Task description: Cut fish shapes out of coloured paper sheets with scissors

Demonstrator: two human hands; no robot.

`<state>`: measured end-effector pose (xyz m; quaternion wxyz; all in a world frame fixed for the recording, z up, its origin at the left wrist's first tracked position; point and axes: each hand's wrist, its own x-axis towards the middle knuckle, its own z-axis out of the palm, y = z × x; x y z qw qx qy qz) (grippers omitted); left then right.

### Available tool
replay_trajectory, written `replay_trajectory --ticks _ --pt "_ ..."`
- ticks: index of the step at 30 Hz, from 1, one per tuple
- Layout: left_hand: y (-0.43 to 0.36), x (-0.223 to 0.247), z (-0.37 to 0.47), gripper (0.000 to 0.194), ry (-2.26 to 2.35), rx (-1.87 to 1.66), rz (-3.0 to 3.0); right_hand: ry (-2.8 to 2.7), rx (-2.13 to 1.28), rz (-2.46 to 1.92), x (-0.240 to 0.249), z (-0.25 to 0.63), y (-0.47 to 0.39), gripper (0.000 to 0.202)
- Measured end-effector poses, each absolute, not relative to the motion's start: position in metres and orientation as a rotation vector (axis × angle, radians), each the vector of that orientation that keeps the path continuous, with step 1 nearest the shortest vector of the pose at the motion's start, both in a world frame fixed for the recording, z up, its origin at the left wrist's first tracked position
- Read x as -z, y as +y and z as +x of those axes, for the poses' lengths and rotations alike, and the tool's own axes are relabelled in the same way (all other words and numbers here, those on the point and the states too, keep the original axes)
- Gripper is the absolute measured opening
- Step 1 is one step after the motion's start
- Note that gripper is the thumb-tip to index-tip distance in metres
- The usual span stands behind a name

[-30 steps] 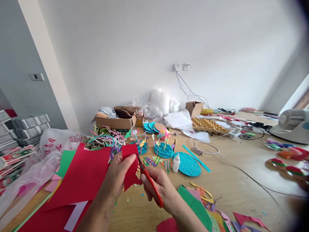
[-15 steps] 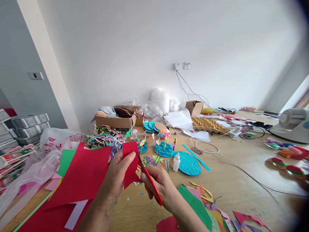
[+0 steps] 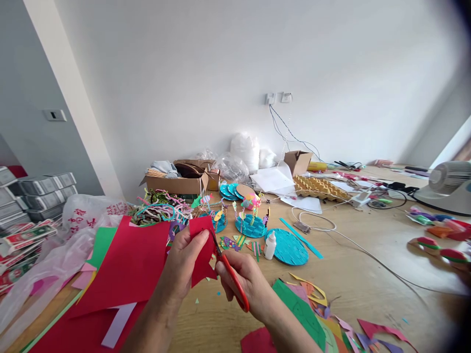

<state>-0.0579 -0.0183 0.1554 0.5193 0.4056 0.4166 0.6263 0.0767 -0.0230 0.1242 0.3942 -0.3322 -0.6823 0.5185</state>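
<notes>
My left hand [image 3: 184, 267] pinches the red paper piece [image 3: 202, 250]; at 3 o'clock, my right hand [image 3: 243, 282] grips red-handled scissors [image 3: 230, 274] cutting its edge.

1. The left hand [image 3: 184, 267] pinches a red paper piece [image 3: 202, 252] above the worktop [image 3: 368, 274].
2. The right hand [image 3: 245, 282] grips red-handled scissors [image 3: 230, 277], blades at the paper's edge.
3. A glue bottle [image 3: 270, 245] stands beside a teal disc [image 3: 289, 247].

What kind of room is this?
Probably a craft workroom: the left hand holds red paper, the right hand works red scissors, and a glue bottle stands nearby.
</notes>
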Motion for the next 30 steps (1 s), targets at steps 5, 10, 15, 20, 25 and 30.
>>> replay_trajectory --ticks 5,10,15,20,25,30 --pt "-0.0194 -0.1569 -0.057 0.017 0.965 -1.515 0.948 -1.725 -1.321 -0.839 -0.1222 0.076 -0.0231 0.045" --pt "-0.018 -0.1558 -0.0582 0.016 0.967 -1.503 0.957 -1.722 -1.331 -0.854 -0.1234 0.0757 -0.0227 0.046" --pt "-0.0183 -0.1544 -0.0601 0.019 0.998 -1.499 0.966 -1.714 -1.347 -0.905 -0.1191 0.0772 -0.0216 0.044" --pt "-0.021 -0.1534 -0.0606 0.022 1.063 -1.505 0.906 -1.725 -1.323 -0.887 -0.1143 0.0771 -0.0203 0.04" --pt "-0.022 -0.1553 -0.0569 0.022 1.03 -1.447 0.942 -1.712 -1.336 -0.883 -0.1169 0.0768 -0.0213 0.04" --pt "-0.0217 -0.1552 -0.0564 0.021 1.05 -1.453 0.95 -1.712 -1.336 -0.869 -0.117 0.0774 -0.0217 0.043"
